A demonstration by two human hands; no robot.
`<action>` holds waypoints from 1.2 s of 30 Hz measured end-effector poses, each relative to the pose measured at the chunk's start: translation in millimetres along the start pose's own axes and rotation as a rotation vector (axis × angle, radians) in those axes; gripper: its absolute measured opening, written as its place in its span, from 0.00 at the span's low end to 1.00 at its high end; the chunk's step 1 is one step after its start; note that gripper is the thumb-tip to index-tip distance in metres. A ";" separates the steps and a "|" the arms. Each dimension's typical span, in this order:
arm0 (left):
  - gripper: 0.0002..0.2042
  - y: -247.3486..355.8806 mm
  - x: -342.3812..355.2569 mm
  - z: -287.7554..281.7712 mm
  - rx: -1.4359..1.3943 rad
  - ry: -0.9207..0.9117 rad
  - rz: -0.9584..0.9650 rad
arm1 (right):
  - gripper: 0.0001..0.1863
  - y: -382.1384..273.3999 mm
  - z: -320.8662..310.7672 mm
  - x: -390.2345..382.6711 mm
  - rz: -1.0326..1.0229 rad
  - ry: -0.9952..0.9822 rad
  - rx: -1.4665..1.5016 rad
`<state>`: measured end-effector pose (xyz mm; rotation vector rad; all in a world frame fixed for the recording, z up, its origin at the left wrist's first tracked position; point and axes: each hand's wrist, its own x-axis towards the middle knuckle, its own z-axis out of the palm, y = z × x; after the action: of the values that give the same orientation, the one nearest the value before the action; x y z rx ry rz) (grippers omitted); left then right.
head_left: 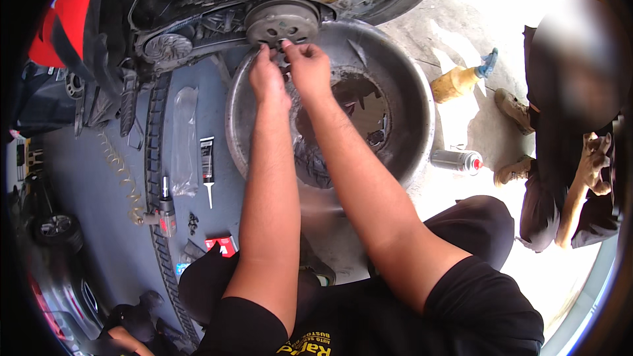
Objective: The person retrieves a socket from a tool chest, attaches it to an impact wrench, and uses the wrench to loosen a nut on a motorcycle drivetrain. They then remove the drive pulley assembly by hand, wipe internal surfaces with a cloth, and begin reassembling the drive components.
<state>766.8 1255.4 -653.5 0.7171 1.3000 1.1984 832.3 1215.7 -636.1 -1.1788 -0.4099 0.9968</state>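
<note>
Both my hands are raised to the round grey clutch drum [282, 23] on the scooter's opened drive side [198, 0]. My left hand [269, 79] has its fingers pinched at the drum's lower edge. Close beside it, my right hand [308, 69] is closed too, thumb and forefinger at the drum's face. Something small and dark shows between the fingers, too hidden to name. Below them stands a wide metal basin [419, 118] with dark liquid and a dark wet bundle [311, 161] inside. To the drum's left sits a finned pulley [168, 47].
Left of the basin lie a clear plastic bag [185, 138], a sealant tube [208, 161], an impact wrench [165, 214], several small bolts [192, 224] and a red box [224, 245]. Rightward are a yellow bottle [455, 84], a spray can [456, 160] and a crouching person [554, 171].
</note>
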 end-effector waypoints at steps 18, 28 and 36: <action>0.23 -23.4 17.9 -12.5 -0.041 -0.122 -0.113 | 0.22 47.4 -9.0 36.1 0.040 0.092 -0.170; 0.07 -14.8 4.1 -16.2 -0.106 -0.044 -0.018 | 0.17 14.6 -0.7 2.5 0.240 -0.100 0.032; 0.14 1.4 -4.8 -12.0 -0.124 0.001 0.010 | 0.20 4.7 4.5 -5.3 0.282 -0.039 0.109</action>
<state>755.6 1248.8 -653.0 0.6338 1.2129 1.2759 824.2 1214.1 -637.6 -1.1395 -0.2194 1.2711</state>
